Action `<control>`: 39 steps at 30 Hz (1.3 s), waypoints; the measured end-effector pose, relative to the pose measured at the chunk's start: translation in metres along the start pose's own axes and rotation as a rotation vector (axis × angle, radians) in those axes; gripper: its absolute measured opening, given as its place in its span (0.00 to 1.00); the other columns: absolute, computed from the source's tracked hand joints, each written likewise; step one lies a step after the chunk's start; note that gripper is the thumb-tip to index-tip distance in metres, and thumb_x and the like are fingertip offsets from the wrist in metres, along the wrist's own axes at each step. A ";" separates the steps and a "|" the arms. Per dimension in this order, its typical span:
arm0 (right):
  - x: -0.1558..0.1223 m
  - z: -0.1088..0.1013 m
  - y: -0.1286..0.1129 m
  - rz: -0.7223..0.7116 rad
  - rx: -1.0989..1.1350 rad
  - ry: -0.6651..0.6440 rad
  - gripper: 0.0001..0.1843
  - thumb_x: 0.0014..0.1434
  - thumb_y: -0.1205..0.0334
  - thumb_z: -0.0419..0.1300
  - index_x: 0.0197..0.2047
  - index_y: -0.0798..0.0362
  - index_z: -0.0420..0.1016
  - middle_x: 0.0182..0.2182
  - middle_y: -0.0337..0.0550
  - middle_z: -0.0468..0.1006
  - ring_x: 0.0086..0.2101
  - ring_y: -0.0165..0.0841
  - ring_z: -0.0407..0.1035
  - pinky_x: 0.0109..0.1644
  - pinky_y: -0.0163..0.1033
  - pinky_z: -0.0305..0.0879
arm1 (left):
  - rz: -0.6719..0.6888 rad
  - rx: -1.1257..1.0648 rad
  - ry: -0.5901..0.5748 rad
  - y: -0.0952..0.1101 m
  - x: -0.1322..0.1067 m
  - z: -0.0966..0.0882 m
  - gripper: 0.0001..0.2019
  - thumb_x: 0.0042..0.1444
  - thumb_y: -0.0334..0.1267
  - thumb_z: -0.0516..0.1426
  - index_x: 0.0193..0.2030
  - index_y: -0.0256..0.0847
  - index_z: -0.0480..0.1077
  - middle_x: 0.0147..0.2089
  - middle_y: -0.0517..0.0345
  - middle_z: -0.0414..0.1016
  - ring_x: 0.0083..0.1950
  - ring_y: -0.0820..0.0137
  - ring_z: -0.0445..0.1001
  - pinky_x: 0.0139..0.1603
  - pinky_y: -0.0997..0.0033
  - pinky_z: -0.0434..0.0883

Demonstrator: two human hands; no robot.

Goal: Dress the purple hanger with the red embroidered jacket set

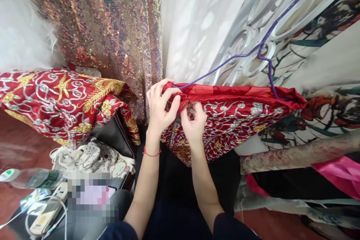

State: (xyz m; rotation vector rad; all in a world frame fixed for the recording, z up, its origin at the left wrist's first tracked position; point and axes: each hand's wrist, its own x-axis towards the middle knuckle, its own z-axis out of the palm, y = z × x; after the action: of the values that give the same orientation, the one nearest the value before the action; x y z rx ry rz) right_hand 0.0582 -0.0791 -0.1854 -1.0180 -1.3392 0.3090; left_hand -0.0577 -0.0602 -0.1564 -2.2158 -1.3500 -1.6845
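A red skirt (233, 120) with silver and gold embroidery hangs in front of me, its plain red waistband (239, 92) uppermost. Inside the waistband run the lower ends of a purple wire hanger (233, 57). At the band's left end, my left hand (161, 107) is closed around the gathered red cloth, beside the hanger's end. My right hand (194, 122) pinches the edge of the same waistband just to the right, thumb and fingertips together. Whatever small part lies between the fingertips is hidden.
Another red embroidered garment (64, 105) drapes over a dark seat at left. Below it lie a spotted cloth bag (90, 157), a plastic bottle (33, 178) and a power strip (47, 210) with cables. A sequined fabric (112, 26) hangs behind; rolled fabric (281, 155) lies at right.
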 end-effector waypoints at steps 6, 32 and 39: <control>0.001 -0.019 -0.004 -0.082 -0.114 -0.021 0.07 0.68 0.62 0.56 0.39 0.52 0.73 0.28 0.37 0.74 0.25 0.26 0.63 0.30 0.33 0.62 | -0.025 0.009 -0.028 -0.001 0.002 -0.001 0.12 0.67 0.50 0.54 0.43 0.48 0.74 0.60 0.53 0.74 0.63 0.59 0.67 0.64 0.54 0.60; 0.000 -0.025 0.012 0.065 -0.043 -0.076 0.09 0.61 0.55 0.63 0.37 0.53 0.76 0.27 0.37 0.73 0.23 0.25 0.62 0.25 0.33 0.59 | -0.051 0.025 -0.001 0.001 0.009 0.007 0.08 0.55 0.37 0.61 0.42 0.47 0.70 0.59 0.53 0.72 0.64 0.57 0.65 0.66 0.50 0.57; 0.020 0.007 -0.007 0.247 0.211 0.101 0.16 0.57 0.52 0.64 0.26 0.52 0.67 0.20 0.33 0.65 0.22 0.25 0.58 0.28 0.34 0.62 | -0.101 0.082 -0.008 0.002 0.000 0.009 0.13 0.57 0.29 0.52 0.45 0.48 0.71 0.60 0.53 0.72 0.65 0.58 0.63 0.66 0.51 0.58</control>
State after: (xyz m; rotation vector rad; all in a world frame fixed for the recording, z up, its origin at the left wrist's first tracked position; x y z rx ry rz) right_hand 0.0545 -0.0656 -0.1674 -1.0072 -1.0666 0.5655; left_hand -0.0493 -0.0575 -0.1593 -2.1468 -1.5282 -1.6207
